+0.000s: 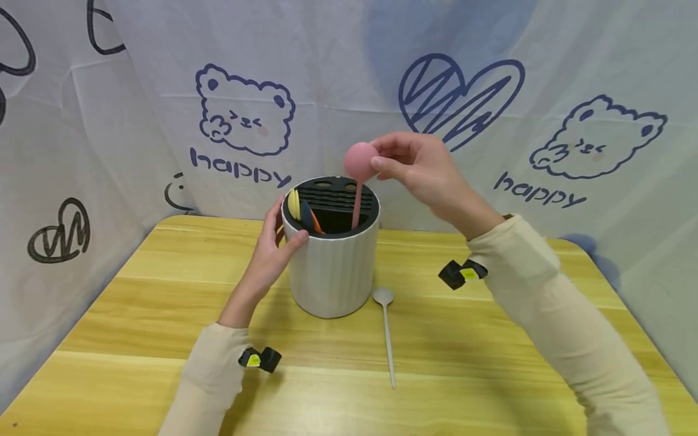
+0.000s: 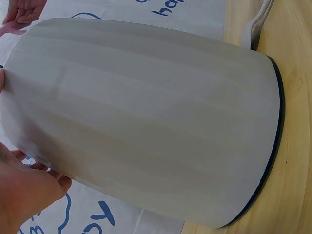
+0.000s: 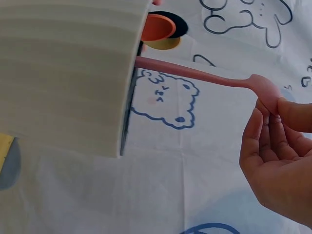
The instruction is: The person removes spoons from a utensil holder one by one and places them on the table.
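The right hand [image 1: 422, 162] is pinching the pink spoon [image 1: 358, 160] by its bowl, handle down in the utensil holder [image 1: 334, 272], which the left hand [image 1: 272, 251] is gripping. Seemingly, this step is threading the handle through the opening, next needing a steady, straight path.

This is a table place screened by printed cloth [image 1: 338, 54] across the upper frame; wooden table [image 1: 447, 345] below; room type unclear.
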A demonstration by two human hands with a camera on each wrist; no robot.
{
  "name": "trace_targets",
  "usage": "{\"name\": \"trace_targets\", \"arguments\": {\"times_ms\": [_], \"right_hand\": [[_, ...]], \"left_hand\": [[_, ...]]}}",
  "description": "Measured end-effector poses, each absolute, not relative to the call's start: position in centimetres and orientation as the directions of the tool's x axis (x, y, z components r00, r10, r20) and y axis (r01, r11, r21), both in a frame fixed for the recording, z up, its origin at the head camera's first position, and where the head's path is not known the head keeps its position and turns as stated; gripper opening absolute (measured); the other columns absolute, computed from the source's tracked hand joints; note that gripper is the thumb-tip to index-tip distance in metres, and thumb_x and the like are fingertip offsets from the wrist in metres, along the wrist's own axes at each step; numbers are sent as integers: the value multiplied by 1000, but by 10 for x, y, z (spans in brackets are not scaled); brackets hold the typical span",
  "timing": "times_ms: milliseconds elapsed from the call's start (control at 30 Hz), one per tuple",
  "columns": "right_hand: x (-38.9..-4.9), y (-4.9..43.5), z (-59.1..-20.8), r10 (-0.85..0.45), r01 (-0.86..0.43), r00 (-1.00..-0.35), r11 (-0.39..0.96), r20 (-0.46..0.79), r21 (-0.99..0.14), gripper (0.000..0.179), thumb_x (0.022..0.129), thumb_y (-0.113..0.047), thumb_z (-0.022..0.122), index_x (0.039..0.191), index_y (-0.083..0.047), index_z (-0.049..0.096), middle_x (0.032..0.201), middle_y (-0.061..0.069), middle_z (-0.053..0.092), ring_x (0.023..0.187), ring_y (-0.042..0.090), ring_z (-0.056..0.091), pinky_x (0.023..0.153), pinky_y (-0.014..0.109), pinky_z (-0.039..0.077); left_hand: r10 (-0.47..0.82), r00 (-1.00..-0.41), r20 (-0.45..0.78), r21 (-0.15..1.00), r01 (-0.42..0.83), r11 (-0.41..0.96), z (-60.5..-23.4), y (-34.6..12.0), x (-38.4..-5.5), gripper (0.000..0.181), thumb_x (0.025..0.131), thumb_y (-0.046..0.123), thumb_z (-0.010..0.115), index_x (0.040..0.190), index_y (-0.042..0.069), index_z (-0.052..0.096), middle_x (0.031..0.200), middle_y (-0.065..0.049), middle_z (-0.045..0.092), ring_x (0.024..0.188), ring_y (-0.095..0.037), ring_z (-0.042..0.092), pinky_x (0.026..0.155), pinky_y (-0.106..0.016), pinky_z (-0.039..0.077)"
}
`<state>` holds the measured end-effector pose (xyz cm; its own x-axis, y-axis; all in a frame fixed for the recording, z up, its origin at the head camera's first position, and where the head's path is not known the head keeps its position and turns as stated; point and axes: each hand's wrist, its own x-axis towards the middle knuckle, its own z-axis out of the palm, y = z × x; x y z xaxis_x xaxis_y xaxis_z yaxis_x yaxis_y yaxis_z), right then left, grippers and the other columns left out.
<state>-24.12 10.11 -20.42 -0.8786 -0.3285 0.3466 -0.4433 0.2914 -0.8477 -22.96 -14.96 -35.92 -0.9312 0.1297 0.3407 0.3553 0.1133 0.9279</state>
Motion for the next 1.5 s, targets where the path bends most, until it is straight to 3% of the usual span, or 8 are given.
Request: {"name": "trace_targets", "arguments": {"times_ms": [667,1033,1300,1500], "right_hand": [[-224,121,-174,-279,-536,-830,154,484,-830,21,92,2,61,112,6,65,105,15,66,90,23,63,82,26,53],[-221,133,-166,-270,-589,-779,5,566,-808,14,91,5,60,105,3,65,101,15,65,88,27,59,81,25,52],[-217,139,-167,-258,-576,-790,2,556,-818,15,90,4,62,105,2,67,96,14,67,83,25,60,78,24,52],[-215,141,-171,-261,-584,-791,52,554,-810,19,91,5,61,108,-2,67,104,13,66,86,27,59,80,26,52]], "left_hand": [[135,-935,327,931,344,125,-361,-151,-229,86,90,45,60,155,14,14,159,-4,15,143,-18,17,116,-41,16],[130,-934,333,929,349,123,-360,-151,-230,88,90,48,61,155,12,14,159,-4,16,143,-18,18,116,-40,16],[130,-935,330,931,345,121,-360,-151,-228,88,90,48,61,155,12,14,159,-5,15,144,-18,17,116,-40,16],[132,-934,331,929,347,126,-360,-151,-227,86,90,44,61,155,12,14,159,-5,15,144,-18,17,116,-41,16]]}}
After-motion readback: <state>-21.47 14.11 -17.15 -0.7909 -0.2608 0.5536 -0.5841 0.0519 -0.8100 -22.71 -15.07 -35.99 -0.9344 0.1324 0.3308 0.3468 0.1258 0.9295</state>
